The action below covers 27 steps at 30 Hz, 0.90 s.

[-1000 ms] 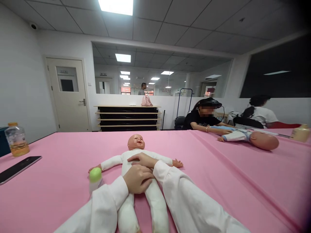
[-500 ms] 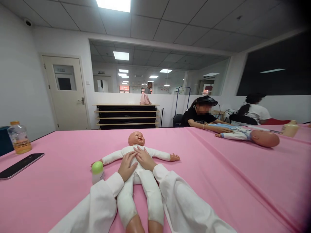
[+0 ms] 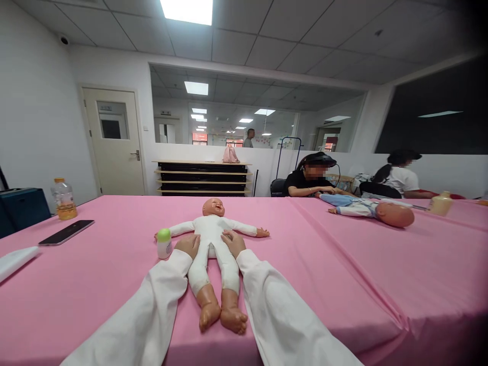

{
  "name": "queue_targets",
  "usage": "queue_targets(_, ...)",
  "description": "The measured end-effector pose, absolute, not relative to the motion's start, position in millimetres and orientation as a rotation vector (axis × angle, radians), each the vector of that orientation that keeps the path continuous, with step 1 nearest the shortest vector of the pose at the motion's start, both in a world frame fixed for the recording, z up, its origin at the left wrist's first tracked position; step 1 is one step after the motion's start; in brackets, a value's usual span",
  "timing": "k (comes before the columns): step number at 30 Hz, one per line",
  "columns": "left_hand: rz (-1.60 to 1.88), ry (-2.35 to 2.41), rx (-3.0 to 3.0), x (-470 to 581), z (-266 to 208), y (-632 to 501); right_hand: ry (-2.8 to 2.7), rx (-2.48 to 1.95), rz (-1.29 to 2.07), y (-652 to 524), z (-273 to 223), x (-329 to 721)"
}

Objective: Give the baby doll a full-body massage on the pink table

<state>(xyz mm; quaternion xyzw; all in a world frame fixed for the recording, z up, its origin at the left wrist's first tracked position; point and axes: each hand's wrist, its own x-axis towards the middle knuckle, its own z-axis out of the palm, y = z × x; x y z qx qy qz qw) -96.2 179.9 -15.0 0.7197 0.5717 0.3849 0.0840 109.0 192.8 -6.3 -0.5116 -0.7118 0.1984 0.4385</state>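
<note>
A baby doll (image 3: 211, 231) with a white cloth body lies on its back on the pink-covered table, head away from me, arms spread and feet towards me. My left hand (image 3: 188, 246) rests against the left side of its waist. Against the right side of the waist lies my right hand (image 3: 234, 243). Both hands look open, their fingers laid along the doll rather than closed round it; some fingertips are hard to make out. Beside my left hand, near the doll's arm, stands a small white bottle (image 3: 164, 246) with a green cap.
To the left are a phone (image 3: 66, 233), a drink bottle (image 3: 64, 201) and a white cloth (image 3: 17, 262). Across the pink tablecloth (image 3: 312, 284) at the right, a person in a headset (image 3: 314, 175) handles another doll (image 3: 366, 209). A cream-coloured bottle (image 3: 441, 203) stands beyond.
My hands have slid from the doll's chest, where they lay close together, down and apart to the two sides of its waist. My view has shifted, bringing the doll's feet into sight.
</note>
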Motion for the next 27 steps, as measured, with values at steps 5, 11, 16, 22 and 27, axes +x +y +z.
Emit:
queue_targets(5, 1.166, 1.451, 2.451, -99, -18, 178, -1.807, -1.121, 0.441, 188, -1, 104)
queue_targets(11, 1.033, 1.391, 2.358, -101, -20, 181, -1.952, -1.147, 0.497, 192, -2, 104)
queue_targets(16, 0.989, 1.403, 2.365, -100, -16, 178, -1.994, -1.112, 0.478, 191, -1, 105)
queue_targets(22, 0.983, 1.372, 2.417, -101, -20, 178, -1.887, -1.054, 0.484, 193, -6, 105)
queue_targets(27, 1.037, 1.328, 2.47, -103, -27, 185, -1.845, -0.991, 0.488, 195, -10, 107)
